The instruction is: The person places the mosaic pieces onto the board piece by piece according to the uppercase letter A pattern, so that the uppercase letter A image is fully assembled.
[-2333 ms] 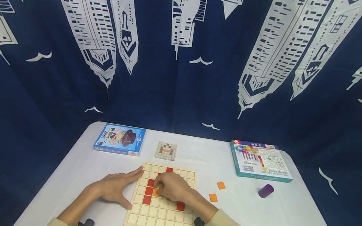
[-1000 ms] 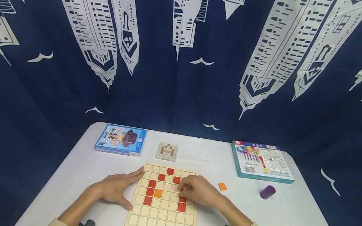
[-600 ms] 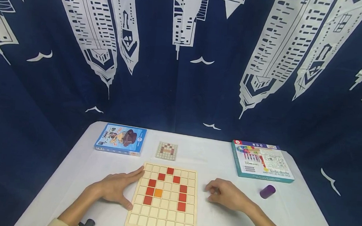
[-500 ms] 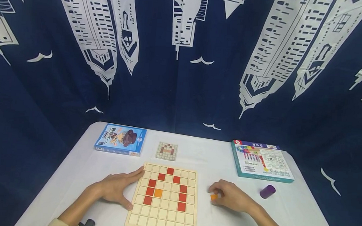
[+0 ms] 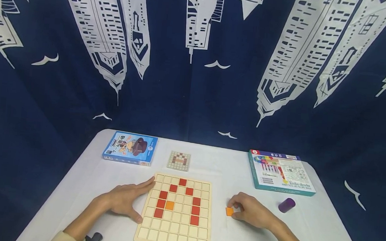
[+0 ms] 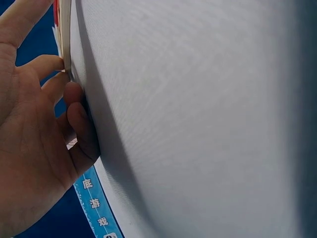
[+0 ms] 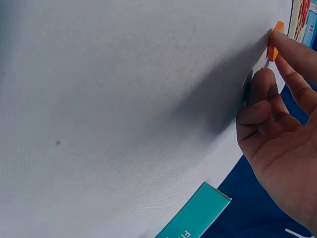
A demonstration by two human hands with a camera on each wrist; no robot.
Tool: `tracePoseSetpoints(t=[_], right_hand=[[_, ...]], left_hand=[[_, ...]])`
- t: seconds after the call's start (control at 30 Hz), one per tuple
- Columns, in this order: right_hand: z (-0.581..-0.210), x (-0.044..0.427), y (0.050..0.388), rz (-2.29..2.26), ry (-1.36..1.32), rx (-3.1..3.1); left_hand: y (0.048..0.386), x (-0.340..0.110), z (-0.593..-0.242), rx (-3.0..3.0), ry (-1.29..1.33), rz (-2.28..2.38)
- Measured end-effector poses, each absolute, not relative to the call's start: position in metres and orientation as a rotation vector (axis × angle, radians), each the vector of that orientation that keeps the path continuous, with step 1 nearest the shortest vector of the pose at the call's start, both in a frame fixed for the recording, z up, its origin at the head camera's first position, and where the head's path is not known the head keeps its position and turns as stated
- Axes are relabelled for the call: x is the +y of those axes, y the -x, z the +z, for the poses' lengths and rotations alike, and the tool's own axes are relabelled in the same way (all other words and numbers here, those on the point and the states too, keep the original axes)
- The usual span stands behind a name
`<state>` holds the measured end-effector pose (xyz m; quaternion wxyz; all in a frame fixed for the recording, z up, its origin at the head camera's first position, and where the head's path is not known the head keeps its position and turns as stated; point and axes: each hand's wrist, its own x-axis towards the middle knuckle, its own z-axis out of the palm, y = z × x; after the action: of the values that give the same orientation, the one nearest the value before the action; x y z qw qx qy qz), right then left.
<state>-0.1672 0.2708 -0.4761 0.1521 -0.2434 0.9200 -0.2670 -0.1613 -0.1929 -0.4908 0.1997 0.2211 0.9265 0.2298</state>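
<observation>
A cream grid board (image 5: 172, 239) lies at the table's centre. Several red tiles (image 5: 195, 210) form an arch of sloping and upright lines in its cells. One orange tile (image 5: 170, 205) sits inside the arch, beside the left red column. My left hand (image 5: 125, 199) rests at the board's left edge, thumb and forefinger spread along it. Right of the board, my right hand (image 5: 252, 211) pinches a loose orange tile (image 5: 229, 211) between thumb and finger at the tabletop. The right wrist view shows this tile (image 7: 272, 52) tilted at the fingertips.
Behind the board lies a small pattern card (image 5: 178, 161). A blue box (image 5: 130, 148) stands back left and a teal-edged box (image 5: 281, 172) back right. Near the latter is a purple cylinder (image 5: 286, 205). A navy curtain (image 5: 188, 97) hangs behind the white table (image 5: 217, 163).
My right hand has left the board, uncovering the orange tile in its cell, and moved right to a loose orange tile. The other loose orange tile is out of sight. My left hand stays put.
</observation>
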Motion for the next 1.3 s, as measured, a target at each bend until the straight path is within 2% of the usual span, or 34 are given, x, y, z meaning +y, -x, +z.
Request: tracePoseSetpoints(t=[0.77,1.3], right_hand=[[-0.479,0.263,0.170,-0.907,0.594,2.570],[-0.479,0.245,0.169,-1.076,0.687,2.409]], left_hand=[[0.162,-0.193,-0.491,2.591,-0.609,0.645],[0.161,-0.194,-0.490,2.595,-0.615,0.640]])
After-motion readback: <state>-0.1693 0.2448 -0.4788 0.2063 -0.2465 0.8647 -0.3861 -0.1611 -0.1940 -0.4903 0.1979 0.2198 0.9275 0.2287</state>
